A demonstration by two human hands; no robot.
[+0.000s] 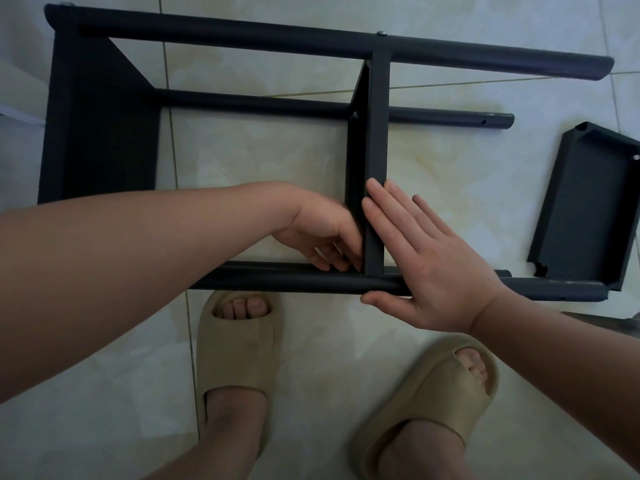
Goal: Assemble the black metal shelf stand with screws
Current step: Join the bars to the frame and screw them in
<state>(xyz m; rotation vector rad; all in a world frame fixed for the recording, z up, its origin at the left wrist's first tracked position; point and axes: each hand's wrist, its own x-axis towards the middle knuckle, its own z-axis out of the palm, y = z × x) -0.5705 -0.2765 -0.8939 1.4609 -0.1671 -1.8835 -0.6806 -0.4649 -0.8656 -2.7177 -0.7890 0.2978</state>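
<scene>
The black metal shelf stand (221,98) lay on its side across the upper frame. The right hand (426,265) pressed flat, fingers extended, against the middle shelf panel (375,150). The left hand (325,233) curled fingers at the panel-pole joint; what it held I could not tell. Judgement: hold the panel square while seating the screw.

Open floor tile (263,161) between poles, walled by middle shelf tray (375,140); loose shelf tray (588,206) well right.

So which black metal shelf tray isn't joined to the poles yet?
The loose black metal shelf tray lying flat on the tiled floor at the right. The other two trays stand between the black poles; the hands work at the middle one.
</scene>
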